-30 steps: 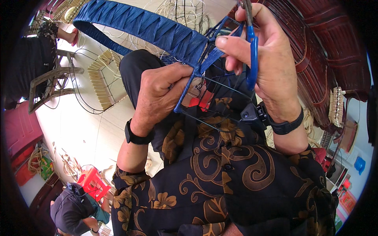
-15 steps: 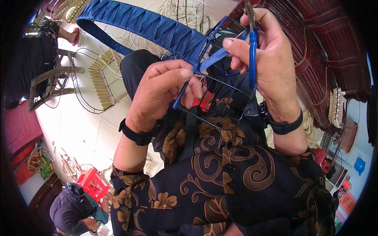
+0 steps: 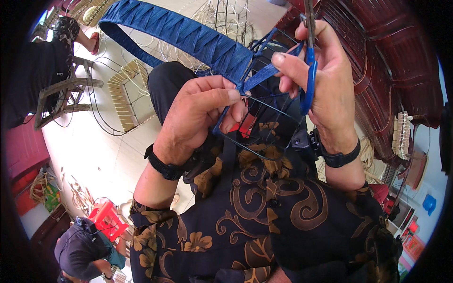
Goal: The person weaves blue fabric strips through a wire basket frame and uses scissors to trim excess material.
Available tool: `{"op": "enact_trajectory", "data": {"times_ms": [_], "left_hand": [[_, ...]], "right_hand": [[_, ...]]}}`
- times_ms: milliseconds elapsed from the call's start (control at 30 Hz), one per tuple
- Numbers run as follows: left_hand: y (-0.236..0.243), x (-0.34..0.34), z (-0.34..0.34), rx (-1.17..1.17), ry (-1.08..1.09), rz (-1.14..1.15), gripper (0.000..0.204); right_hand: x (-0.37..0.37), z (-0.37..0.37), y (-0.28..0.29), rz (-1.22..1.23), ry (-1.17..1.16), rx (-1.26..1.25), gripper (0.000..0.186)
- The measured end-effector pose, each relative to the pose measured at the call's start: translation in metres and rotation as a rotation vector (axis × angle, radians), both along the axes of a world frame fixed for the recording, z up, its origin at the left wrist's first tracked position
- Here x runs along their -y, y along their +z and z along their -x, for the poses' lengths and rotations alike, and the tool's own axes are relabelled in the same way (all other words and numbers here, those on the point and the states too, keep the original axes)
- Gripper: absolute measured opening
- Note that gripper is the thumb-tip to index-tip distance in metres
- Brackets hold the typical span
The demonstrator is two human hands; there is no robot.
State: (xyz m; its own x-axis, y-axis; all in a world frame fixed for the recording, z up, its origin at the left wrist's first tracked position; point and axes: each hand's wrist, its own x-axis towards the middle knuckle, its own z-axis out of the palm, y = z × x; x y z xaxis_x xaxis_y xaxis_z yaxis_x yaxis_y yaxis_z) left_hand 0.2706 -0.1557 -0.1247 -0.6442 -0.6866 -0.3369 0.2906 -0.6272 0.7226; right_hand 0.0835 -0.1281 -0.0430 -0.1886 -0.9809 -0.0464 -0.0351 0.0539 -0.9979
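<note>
In front of me is a black wire basket frame (image 3: pixel 271 109) with a wide woven blue handle band (image 3: pixel 188 37) arching away to the far left. My left hand (image 3: pixel 196 111) is closed on a blue-wrapped edge of the frame, thumb and finger pinching where the handle meets it. From that spot a flat blue strip (image 3: pixel 261 78) runs taut to my right hand (image 3: pixel 325 85), whose thumb and forefinger pinch it. Blue-handled scissors (image 3: pixel 310 81) also hang in the right hand, blades pointing away from me. The left fingertips partly hide the join.
A half-woven wire frame (image 3: pixel 123 101) lies on the floor at left, beside a wooden chair (image 3: pixel 61 92) and a person's legs. Loose pale strands (image 3: pixel 203 23) spread behind the handle. Dark carved wooden furniture (image 3: pixel 373 70) stands at right. Another person (image 3: pixel 80 250) is near a red stool (image 3: pixel 108 219).
My right hand has come slightly lower, still with the strip and scissors; the scissors now stand a little further right. My left hand keeps its pinch on the frame.
</note>
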Motion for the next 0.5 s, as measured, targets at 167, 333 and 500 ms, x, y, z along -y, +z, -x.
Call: {"op": "enact_trajectory", "data": {"times_ms": [167, 333, 500], "left_hand": [[-0.005, 0.002, -0.004, -0.12, 0.019, -0.109, 0.008], [-0.008, 0.002, -0.005, -0.139, 0.012, -0.158, 0.006], [-0.011, 0.001, -0.006, -0.178, -0.001, -0.158, 0.006]], "right_hand": [[0.0, 0.014, -0.013, -0.03, 0.032, -0.062, 0.036], [-0.004, 0.022, -0.011, -0.042, -0.035, -0.057, 0.036], [-0.03, 0.045, 0.013, -0.178, 0.034, -0.215, 0.03]]}}
